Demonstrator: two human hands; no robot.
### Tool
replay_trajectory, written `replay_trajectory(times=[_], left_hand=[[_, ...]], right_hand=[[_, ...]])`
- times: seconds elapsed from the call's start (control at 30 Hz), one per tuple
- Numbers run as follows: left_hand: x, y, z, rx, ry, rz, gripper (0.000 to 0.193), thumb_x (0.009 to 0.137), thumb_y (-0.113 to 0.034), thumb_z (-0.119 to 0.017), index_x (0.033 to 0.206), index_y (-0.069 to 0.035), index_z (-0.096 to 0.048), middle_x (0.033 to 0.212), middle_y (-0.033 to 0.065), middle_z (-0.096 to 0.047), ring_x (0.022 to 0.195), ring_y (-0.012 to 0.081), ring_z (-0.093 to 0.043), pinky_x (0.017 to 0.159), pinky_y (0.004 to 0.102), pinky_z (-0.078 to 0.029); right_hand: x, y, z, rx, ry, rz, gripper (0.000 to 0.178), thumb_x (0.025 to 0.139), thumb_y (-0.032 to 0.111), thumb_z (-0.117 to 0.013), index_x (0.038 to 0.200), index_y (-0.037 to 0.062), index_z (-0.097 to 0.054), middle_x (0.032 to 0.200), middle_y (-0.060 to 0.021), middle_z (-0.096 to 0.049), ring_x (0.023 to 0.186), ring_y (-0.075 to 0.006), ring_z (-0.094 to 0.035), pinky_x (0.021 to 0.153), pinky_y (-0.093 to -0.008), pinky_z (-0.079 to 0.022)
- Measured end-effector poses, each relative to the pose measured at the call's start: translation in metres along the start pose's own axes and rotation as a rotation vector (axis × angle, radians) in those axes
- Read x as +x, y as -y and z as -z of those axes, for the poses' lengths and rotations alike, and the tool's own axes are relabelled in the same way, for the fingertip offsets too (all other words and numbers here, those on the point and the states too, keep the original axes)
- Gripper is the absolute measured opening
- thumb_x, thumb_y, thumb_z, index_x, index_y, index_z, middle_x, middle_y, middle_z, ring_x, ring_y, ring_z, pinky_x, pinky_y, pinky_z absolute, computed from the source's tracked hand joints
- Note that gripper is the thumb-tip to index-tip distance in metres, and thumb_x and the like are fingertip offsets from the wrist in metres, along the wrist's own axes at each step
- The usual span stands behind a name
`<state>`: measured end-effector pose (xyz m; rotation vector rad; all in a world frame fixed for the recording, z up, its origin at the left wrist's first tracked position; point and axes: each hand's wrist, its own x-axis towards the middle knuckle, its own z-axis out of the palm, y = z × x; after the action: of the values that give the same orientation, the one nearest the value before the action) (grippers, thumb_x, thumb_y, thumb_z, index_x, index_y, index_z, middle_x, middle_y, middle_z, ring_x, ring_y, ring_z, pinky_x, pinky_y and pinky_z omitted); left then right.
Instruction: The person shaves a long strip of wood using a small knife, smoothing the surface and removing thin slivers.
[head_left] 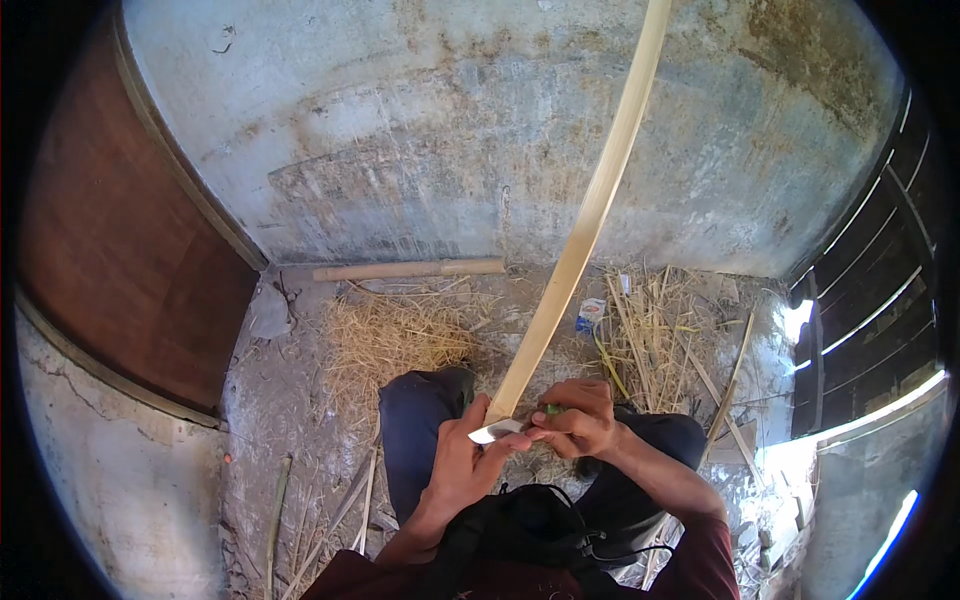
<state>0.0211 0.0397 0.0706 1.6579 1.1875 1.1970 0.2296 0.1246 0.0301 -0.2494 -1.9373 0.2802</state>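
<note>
Remotely, I read this as trimming: between the knees (pixel 418 408), the left hand (pixel 462 462) grips the wooden strip (pixel 572 262), the right hand (pixel 582 418) clasps the knife (pixel 492 432), and the next stroke calls for steadiness.

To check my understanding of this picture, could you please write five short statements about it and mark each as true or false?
1. The long pale strip reaches the top edge of the picture. True.
2. The left hand is well away from the strip. False: the left hand is at the strip's lower end, gripping it.
3. The right hand holds a knife. True.
4. The brown panel stands on the picture's right. False: the brown panel is on the left.
5. A pole lies along the foot of the wall. True.
</note>
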Motion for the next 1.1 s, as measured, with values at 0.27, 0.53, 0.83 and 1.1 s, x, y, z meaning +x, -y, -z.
replay_trajectory(times=[0.27,0.53,0.83,1.1], left_hand=[[0.001,-0.009,-0.006,-0.049,-0.059,0.011,0.027,0.093,-0.016,-0.079,0.098,0.005,-0.061,0.072,0.0081,-0.066,0.066,0.0077,-0.061,0.057,0.0301,-0.045],[-0.003,-0.007,-0.004,0.05,-0.024,0.064,0.027,0.098,-0.018,-0.08,0.106,0.005,-0.067,0.073,0.0128,-0.071,0.068,0.0195,-0.076,0.06,0.0321,-0.052],[-0.001,0.001,-0.009,0.031,-0.111,-0.022,0.042,0.107,-0.034,-0.072,0.095,0.007,-0.069,0.075,0.0056,-0.062,0.062,0.0098,-0.054,0.054,0.0316,-0.039],[-0.003,0.009,0.002,-0.046,0.0,-0.097,0.041,0.11,-0.038,-0.063,0.111,0.003,-0.068,0.086,0.0103,-0.051,0.06,0.0224,-0.057,0.056,0.037,-0.04]], right_hand=[[-0.003,0.0,0.0,0.072,0.007,-0.027,0.028,0.086,0.024,-0.09,0.098,0.008,-0.072,0.079,-0.0097,-0.067,0.056,-0.0237,-0.066,0.048,-0.0359,-0.05],[0.004,0.005,0.002,0.019,0.004,-0.004,0.025,0.083,0.019,-0.09,0.1,0.0078,-0.074,0.078,-0.009,-0.067,0.056,-0.0227,-0.066,0.047,-0.0347,-0.05],[0.01,0.012,0.003,-0.145,-0.006,-0.001,0.026,0.082,0.018,-0.092,0.099,0.0098,-0.074,0.078,-0.0075,-0.068,0.056,-0.0208,-0.065,0.047,-0.0343,-0.05],[0.009,0.006,0.007,0.064,0.037,-0.117,0.026,0.088,0.019,-0.091,0.096,0.0088,-0.069,0.072,-0.0087,-0.07,0.053,-0.0202,-0.065,0.045,-0.0314,-0.044]])
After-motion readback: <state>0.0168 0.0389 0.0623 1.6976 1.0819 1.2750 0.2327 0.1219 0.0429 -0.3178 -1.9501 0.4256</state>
